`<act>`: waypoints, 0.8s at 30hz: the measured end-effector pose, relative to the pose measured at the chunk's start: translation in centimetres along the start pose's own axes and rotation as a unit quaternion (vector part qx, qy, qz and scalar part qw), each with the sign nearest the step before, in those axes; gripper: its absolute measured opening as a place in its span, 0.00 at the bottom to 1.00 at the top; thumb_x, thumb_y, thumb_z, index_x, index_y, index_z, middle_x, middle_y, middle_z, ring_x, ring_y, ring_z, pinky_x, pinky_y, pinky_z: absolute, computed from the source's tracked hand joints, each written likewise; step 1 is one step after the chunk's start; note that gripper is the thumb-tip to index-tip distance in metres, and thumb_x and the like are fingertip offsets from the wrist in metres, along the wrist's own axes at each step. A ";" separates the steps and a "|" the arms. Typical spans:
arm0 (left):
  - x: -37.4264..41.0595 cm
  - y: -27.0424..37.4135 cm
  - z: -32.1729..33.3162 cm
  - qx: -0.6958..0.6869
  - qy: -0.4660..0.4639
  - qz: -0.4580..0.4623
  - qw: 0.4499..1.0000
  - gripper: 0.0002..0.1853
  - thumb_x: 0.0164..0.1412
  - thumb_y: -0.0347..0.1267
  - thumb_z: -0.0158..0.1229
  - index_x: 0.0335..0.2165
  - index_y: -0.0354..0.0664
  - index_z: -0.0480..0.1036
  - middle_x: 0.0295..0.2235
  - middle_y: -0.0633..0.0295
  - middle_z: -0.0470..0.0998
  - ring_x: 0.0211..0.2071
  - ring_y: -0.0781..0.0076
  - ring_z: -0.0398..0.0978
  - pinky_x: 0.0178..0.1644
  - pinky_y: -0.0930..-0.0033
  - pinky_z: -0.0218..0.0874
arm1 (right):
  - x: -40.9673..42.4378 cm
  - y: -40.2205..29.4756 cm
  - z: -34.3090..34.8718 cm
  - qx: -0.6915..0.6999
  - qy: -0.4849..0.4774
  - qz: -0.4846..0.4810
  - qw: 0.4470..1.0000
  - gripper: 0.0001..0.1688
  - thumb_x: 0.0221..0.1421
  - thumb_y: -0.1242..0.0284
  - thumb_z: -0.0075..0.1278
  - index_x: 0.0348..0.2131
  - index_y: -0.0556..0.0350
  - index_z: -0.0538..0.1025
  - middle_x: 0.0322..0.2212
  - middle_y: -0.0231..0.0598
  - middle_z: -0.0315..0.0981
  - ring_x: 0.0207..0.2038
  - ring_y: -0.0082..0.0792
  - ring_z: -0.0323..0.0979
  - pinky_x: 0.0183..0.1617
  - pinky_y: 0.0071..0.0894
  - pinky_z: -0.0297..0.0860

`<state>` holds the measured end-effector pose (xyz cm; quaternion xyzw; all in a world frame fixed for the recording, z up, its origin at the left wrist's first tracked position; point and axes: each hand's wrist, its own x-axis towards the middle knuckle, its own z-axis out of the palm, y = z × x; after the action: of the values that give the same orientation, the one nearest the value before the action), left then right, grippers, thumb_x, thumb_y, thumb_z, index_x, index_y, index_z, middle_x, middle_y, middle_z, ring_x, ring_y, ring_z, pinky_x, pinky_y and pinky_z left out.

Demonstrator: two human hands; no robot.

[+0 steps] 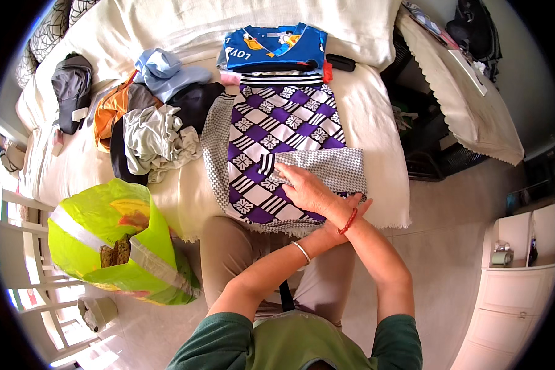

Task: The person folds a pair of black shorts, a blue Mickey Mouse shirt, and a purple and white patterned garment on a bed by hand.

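Observation:
A knit sweater [286,115] with a purple, white and black diamond pattern lies spread on the cream sofa cover, its striped hem pointing away from me. One grey-and-white sleeve [326,169] is folded across the body, while the other sleeve [216,157] lies along the left side. My forearms cross. My right hand [309,190], above a red bead bracelet, rests on the folded sleeve near its striped cuff. Passing underneath, my left hand [357,207] has spread fingers at the sweater's lower right edge; my right wrist partly hides it.
Folded clothes with a blue printed top [277,48] sit beyond the hem. Crumpled clothes [150,129] and a grey backpack [71,90] lie left. A yellow-green bag [106,231] stands by my left knee. A cloth-covered table [458,92] is at right.

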<state>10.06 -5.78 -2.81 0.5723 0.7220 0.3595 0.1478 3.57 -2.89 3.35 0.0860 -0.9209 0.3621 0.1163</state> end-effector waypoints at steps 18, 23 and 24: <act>-5.7 3.5 -3.7 -0.228 0.111 -0.128 0.959 0.11 0.54 0.26 0.51 0.36 0.31 0.72 0.36 0.46 0.75 0.44 0.49 0.70 0.45 0.62 0.64 | -0.8 1.7 -2.0 0.010 -0.038 0.218 0.975 0.20 0.49 0.70 0.49 0.41 0.64 0.73 0.39 0.53 0.72 0.43 0.48 0.71 0.49 0.37 0.66; -7.7 3.8 -5.8 -0.732 0.140 -0.223 0.628 0.13 0.61 0.30 0.50 0.43 0.36 0.69 0.41 0.61 0.74 0.43 0.72 0.71 0.48 0.66 0.64 | -0.8 2.6 -1.5 0.141 0.173 0.303 0.926 0.13 0.49 0.72 0.47 0.33 0.62 0.75 0.27 0.46 0.76 0.30 0.37 0.75 0.35 0.32 0.69; -8.2 3.9 -6.2 -0.737 0.110 -0.202 0.635 0.15 0.63 0.32 0.47 0.47 0.39 0.65 0.44 0.62 0.72 0.45 0.69 0.70 0.51 0.62 0.61 | -0.9 2.4 -1.3 0.162 0.193 0.309 0.917 0.12 0.49 0.73 0.47 0.33 0.63 0.75 0.26 0.44 0.76 0.29 0.34 0.74 0.33 0.31 0.68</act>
<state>11.49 -15.24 2.58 0.0688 0.3258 0.7939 0.5088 4.04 -0.19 2.42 -0.2566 -0.7898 0.5339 0.1590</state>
